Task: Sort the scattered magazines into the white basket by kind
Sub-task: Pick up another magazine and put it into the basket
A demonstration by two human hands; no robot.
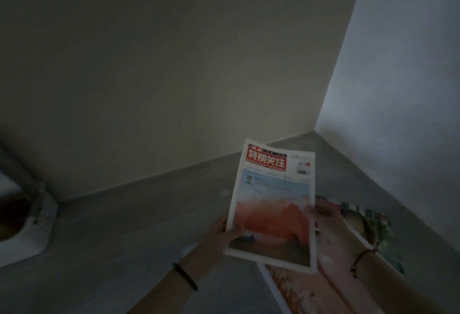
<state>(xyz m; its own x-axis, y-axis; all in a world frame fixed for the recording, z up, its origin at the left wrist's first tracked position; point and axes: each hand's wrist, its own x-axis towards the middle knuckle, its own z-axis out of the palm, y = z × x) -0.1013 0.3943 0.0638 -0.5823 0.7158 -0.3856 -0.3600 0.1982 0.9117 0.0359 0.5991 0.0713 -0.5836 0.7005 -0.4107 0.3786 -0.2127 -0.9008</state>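
Observation:
A magazine [273,204] with a red title block and an orange-red cover picture is held up over the grey floor. My left hand [224,231] grips its lower left edge, thumb on the cover. My right hand [331,224] holds its right edge. Under and behind it more magazines [368,226] lie on the floor at the lower right, one with a green and white picture, one pinkish. A white basket [32,229] sits at the far left edge, dark inside; its contents are too dim to tell.
The room is dim. Two walls meet in a corner [315,129] just beyond the magazine. Grey floor [124,239] stretches between the basket and my hands.

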